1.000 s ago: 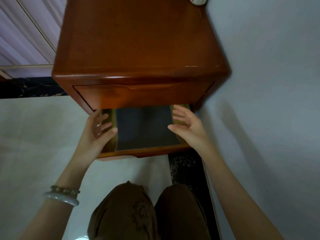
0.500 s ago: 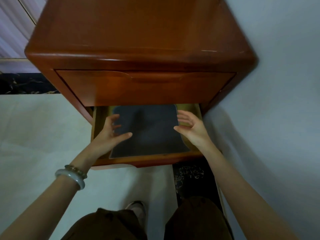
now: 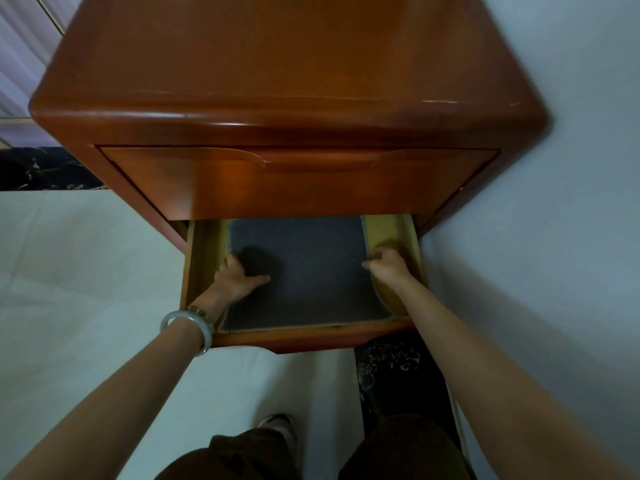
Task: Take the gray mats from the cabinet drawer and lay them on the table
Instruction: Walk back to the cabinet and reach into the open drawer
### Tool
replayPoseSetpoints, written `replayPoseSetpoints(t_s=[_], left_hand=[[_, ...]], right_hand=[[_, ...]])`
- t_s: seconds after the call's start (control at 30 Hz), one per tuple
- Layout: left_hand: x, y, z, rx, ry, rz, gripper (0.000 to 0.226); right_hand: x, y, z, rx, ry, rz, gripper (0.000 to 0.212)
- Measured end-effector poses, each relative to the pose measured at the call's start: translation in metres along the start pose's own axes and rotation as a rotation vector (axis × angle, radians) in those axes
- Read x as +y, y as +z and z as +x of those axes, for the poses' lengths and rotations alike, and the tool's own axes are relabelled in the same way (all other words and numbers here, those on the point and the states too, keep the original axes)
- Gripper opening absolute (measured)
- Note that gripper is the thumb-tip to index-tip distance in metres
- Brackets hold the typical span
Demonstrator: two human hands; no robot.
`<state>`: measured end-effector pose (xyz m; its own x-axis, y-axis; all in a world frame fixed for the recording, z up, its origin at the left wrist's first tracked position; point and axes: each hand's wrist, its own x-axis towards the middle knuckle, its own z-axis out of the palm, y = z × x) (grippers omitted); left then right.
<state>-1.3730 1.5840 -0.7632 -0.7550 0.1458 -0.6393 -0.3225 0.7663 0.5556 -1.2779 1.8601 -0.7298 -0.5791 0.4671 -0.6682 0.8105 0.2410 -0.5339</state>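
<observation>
Both hands are now gripping the gray mat [image 3: 311, 271] instead of hovering open over it: left hand [image 3: 233, 277] pinching its left edge, right hand [image 3: 388, 265] curled on the right edge. It's lying flat in the open bottom drawer [image 3: 311, 336] of the wooden cabinet [image 3: 277, 81], sitting on pale floor tile [image 3: 86, 271] beside a white wall [image 3: 554, 237].

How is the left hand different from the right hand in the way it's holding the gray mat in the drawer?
The left hand grips the gray mat's left edge with its thumb stretched out flat across the top; the right hand is curled at the right edge, thumb not spread. The left wrist wears bracelets; the right is bare. Both hands are inside the open lower drawer, one at each side of the mat.
</observation>
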Motion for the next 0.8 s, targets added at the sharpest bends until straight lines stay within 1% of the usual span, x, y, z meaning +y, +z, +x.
replayPoseSetpoints(t_s=[0.1, 0.17, 0.2, 0.27, 0.3, 0.33, 0.4, 0.5, 0.57, 0.63, 0.73, 0.8], left_hand=[[-0.001, 0.010, -0.002, 0.036, -0.046, 0.042, 0.099], [-0.001, 0.011, -0.003, 0.089, -0.072, 0.068, 0.094], [-0.002, 0.009, -0.002, 0.115, -0.094, 0.035, 0.091], [-0.003, 0.002, 0.000, 0.142, -0.141, -0.165, 0.078], [-0.003, -0.002, 0.000, 0.146, -0.166, -0.276, 0.067], [-0.001, -0.006, 0.000, 0.159, -0.186, -0.338, 0.056], [0.003, -0.013, -0.002, 0.214, -0.215, -0.324, 0.038], [0.012, -0.020, -0.010, 0.322, -0.160, -0.300, 0.031], [0.018, -0.027, -0.018, 0.333, -0.123, -0.290, 0.029], [0.027, -0.038, -0.034, 0.318, -0.124, -0.270, 0.028], [0.042, -0.055, -0.072, 0.278, -0.184, -0.276, 0.025], [0.053, -0.067, -0.111, 0.243, -0.232, -0.326, 0.016]], right_hand=[[0.006, 0.006, 0.003, -0.038, 0.124, 0.056, 0.041], [0.007, 0.007, 0.002, -0.058, 0.180, 0.132, 0.034], [0.008, 0.007, 0.003, -0.052, 0.196, 0.160, 0.032], [0.009, 0.005, 0.005, -0.041, 0.208, 0.218, 0.035], [0.009, 0.003, 0.005, -0.033, 0.213, 0.253, 0.036], [0.009, 0.001, 0.007, -0.018, 0.218, 0.284, 0.035], [0.005, -0.002, 0.011, 0.011, 0.207, 0.315, 0.031], [-0.004, -0.008, 0.011, 0.079, 0.191, 0.287, 0.031], [-0.012, -0.015, 0.006, 0.106, 0.178, 0.288, 0.031], [-0.023, -0.023, -0.006, 0.124, 0.159, 0.293, 0.028], [-0.039, -0.040, -0.040, 0.149, 0.158, 0.274, 0.023], [-0.049, -0.056, -0.076, 0.149, 0.175, 0.262, 0.019]])
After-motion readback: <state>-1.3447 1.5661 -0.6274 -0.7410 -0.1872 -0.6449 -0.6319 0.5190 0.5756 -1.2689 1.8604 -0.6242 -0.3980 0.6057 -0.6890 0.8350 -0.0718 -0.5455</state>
